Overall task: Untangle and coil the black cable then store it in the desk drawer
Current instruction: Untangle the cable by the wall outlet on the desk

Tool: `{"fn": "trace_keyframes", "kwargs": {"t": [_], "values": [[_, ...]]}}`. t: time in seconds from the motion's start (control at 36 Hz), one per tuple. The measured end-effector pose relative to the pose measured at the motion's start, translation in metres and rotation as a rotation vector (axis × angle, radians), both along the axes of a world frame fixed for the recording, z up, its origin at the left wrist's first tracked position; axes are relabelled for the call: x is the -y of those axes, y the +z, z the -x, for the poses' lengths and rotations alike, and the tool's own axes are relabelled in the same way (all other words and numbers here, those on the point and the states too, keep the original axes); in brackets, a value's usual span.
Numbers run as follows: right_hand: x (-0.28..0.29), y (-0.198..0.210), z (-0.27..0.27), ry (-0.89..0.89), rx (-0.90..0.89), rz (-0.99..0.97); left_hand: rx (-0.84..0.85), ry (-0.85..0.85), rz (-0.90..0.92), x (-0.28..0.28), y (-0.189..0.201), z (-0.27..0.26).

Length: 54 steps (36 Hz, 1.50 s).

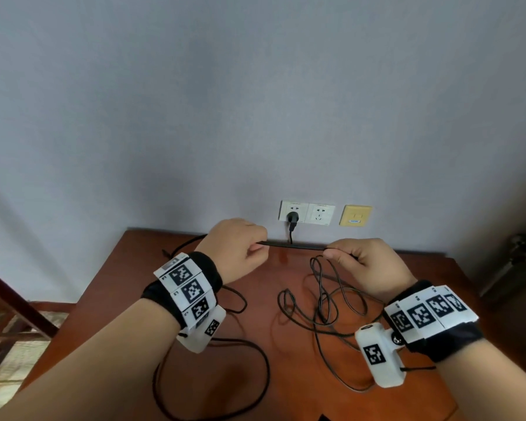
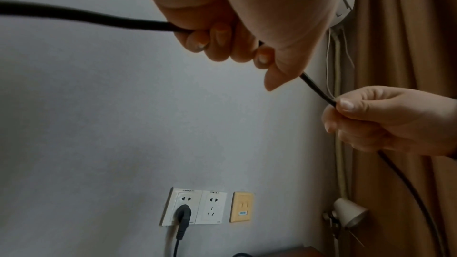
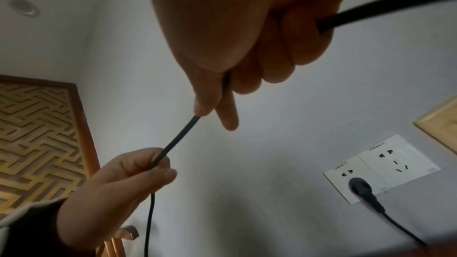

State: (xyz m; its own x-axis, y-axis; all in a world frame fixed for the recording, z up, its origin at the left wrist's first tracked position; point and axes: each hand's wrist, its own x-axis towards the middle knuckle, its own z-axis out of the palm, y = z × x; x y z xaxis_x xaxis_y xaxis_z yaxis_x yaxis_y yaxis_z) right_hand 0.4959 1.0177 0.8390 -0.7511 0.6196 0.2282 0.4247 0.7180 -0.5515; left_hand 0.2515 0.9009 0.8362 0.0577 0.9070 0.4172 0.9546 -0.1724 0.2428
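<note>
Holding a short, taut span of the black cable (image 1: 292,246) between them, the left hand (image 1: 236,249) and right hand (image 1: 366,264) hover above the rear edge of the counter (image 1: 134,299), both fists curled tightly around the cable. This span lies just in front of the wall socket (image 1: 293,211), where a black plug (image 1: 292,218) is inserted. The rest of the cable lies in loose, overlapping loops on the counter, nearer the viewer than the socket: a tangled cluster beneath the right hand, wider curves beneath the left wrist. A yellow wall plate (image 1: 356,215) sits right of the socket.
</note>
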Motion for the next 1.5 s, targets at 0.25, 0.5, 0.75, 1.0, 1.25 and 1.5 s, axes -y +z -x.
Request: {"fn": "trace_keyframes", "kwargs": {"t": [0.25,0.5,0.75,1.0,1.25,1.5], "values": [[0.014,0.004,0.025,-0.066,-0.081,-0.023,0.060,0.248,0.094,-0.007,-0.002,-0.005],[0.031,-0.002,0.050,0.002,-0.100,-0.008,0.082,0.168,0.151,-0.013,-0.004,-0.049],[0.022,-0.004,0.033,0.012,-0.006,-0.019,0.030,0.012,0.077,-0.006,-0.006,-0.036],[0.007,-0.012,0.006,0.024,0.026,0.022,0.027,0.003,0.113,0.002,-0.011,-0.015],[0.001,-0.015,-0.002,-0.065,0.036,-0.008,-0.011,0.109,0.158,0.000,-0.010,-0.004],[0.019,-0.004,0.020,-0.101,-0.081,-0.028,0.190,0.091,0.114,-0.006,-0.002,-0.040]]}}
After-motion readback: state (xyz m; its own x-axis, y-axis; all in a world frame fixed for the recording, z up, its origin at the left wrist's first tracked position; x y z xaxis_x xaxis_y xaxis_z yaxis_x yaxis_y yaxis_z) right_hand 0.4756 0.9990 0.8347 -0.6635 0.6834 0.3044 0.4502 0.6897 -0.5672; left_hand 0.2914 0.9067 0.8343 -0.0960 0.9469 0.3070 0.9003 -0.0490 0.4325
